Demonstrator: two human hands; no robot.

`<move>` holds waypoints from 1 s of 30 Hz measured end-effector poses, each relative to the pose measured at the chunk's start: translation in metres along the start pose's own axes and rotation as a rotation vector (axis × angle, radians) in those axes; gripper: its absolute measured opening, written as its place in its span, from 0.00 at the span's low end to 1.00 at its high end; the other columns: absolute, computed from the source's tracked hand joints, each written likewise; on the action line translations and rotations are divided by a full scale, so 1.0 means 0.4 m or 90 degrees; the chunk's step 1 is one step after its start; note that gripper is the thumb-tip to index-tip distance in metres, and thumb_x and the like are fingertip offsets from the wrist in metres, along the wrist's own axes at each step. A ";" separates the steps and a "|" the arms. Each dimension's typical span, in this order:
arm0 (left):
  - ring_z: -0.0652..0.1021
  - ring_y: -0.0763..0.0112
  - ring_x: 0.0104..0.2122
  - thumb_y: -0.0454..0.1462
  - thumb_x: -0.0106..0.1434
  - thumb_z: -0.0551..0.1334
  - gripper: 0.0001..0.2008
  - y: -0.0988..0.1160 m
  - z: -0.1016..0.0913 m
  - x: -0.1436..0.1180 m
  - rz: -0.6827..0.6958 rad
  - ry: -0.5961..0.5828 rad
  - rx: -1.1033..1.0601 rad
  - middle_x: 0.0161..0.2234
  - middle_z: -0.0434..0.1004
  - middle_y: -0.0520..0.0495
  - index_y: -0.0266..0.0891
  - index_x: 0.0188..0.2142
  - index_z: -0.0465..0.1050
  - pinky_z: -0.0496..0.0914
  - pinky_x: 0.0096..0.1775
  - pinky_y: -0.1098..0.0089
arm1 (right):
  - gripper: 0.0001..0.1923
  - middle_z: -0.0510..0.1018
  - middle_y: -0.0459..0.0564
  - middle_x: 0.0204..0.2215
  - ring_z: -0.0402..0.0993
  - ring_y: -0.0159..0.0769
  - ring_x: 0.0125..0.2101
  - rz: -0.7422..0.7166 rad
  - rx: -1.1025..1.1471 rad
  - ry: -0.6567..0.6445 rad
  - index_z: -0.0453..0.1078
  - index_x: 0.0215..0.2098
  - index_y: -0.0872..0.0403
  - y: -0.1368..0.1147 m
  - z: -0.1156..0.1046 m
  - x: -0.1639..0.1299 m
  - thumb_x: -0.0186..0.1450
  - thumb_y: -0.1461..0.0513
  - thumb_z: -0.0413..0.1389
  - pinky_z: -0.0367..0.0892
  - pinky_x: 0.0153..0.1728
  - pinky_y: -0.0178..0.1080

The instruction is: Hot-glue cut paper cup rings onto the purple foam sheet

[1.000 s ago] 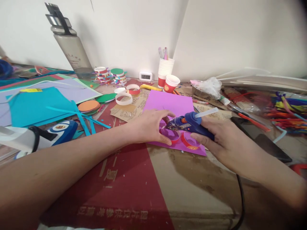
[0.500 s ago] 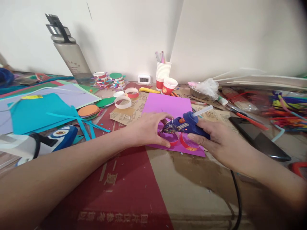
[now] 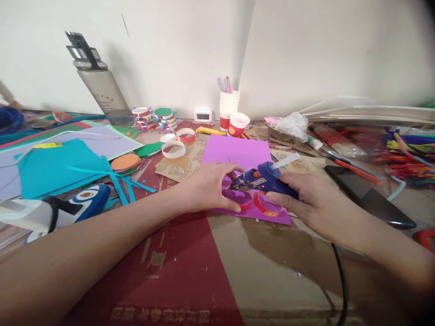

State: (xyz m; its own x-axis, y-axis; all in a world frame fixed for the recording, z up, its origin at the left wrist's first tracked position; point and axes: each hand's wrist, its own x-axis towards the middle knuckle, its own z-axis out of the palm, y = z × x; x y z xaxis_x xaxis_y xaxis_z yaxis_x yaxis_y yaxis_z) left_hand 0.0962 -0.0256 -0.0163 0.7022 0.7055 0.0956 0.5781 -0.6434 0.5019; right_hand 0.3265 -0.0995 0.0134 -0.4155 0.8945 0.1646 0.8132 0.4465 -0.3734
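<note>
My right hand (image 3: 307, 194) is wrapped round a blue hot glue gun (image 3: 272, 180), with a pale glue stick (image 3: 286, 161) poking up from its back and a small red light on its side. Its nozzle points left, over a red paper ring (image 3: 247, 203) lying on a purple sheet (image 3: 238, 150). My left hand (image 3: 209, 186) curves around that ring, thumb at its near edge and fingers at its far side, partly hidden by the gun. Beside it on the sheet stands a second red ring (image 3: 263, 207) with a gold print.
Behind the sheet are paper cups (image 3: 238, 123), a stack of cups with pens (image 3: 229, 104) and a small clock (image 3: 203, 116). White rings (image 3: 173, 150) and coloured sheets (image 3: 61, 167) lie left. A dark phone (image 3: 370, 199) lies right; the gun's black cord (image 3: 340, 276) hangs near.
The view has tilted slightly. Both hands hold nearly the same pose, and the glue gun's nozzle stays over the left ring.
</note>
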 end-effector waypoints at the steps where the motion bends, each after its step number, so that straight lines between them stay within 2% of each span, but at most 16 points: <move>1: 0.74 0.54 0.52 0.55 0.46 0.71 0.42 -0.001 0.001 -0.001 -0.002 0.000 0.001 0.54 0.73 0.44 0.44 0.58 0.64 0.69 0.49 0.62 | 0.12 0.72 0.44 0.24 0.65 0.33 0.25 0.003 0.007 -0.005 0.65 0.29 0.52 0.000 0.001 0.000 0.70 0.57 0.49 0.57 0.27 0.36; 11: 0.74 0.53 0.52 0.55 0.47 0.70 0.41 0.002 -0.002 -0.002 0.011 0.011 0.031 0.54 0.73 0.45 0.46 0.58 0.65 0.68 0.49 0.61 | 0.12 0.73 0.46 0.26 0.68 0.35 0.26 0.003 -0.018 0.008 0.63 0.30 0.51 -0.011 0.013 -0.002 0.70 0.57 0.49 0.59 0.28 0.37; 17: 0.75 0.56 0.50 0.53 0.47 0.71 0.40 0.008 -0.003 -0.004 0.011 0.012 0.017 0.52 0.75 0.45 0.44 0.57 0.65 0.70 0.48 0.62 | 0.08 0.75 0.48 0.29 0.70 0.36 0.28 -0.003 -0.009 0.009 0.64 0.35 0.51 -0.018 0.012 -0.001 0.71 0.59 0.48 0.62 0.29 0.37; 23: 0.75 0.56 0.49 0.52 0.46 0.72 0.40 0.014 -0.005 -0.002 0.003 0.010 0.012 0.52 0.75 0.45 0.43 0.57 0.67 0.69 0.48 0.62 | 0.09 0.74 0.48 0.28 0.70 0.37 0.29 0.003 -0.055 0.012 0.62 0.32 0.51 -0.018 0.010 -0.008 0.70 0.60 0.48 0.62 0.29 0.38; 30: 0.76 0.59 0.46 0.49 0.46 0.72 0.35 0.017 -0.010 -0.001 0.007 -0.005 -0.028 0.47 0.77 0.48 0.45 0.53 0.69 0.68 0.47 0.63 | 0.08 0.75 0.50 0.30 0.72 0.39 0.31 -0.043 -0.088 0.034 0.65 0.37 0.52 -0.020 -0.004 -0.023 0.71 0.58 0.47 0.65 0.33 0.40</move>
State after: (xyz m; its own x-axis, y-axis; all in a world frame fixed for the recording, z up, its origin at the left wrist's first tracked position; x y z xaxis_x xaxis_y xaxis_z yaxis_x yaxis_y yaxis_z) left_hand 0.0982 -0.0289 -0.0096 0.7118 0.6961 0.0943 0.5515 -0.6370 0.5386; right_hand 0.3246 -0.1112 0.0163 -0.4518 0.8607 0.2346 0.8343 0.5008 -0.2306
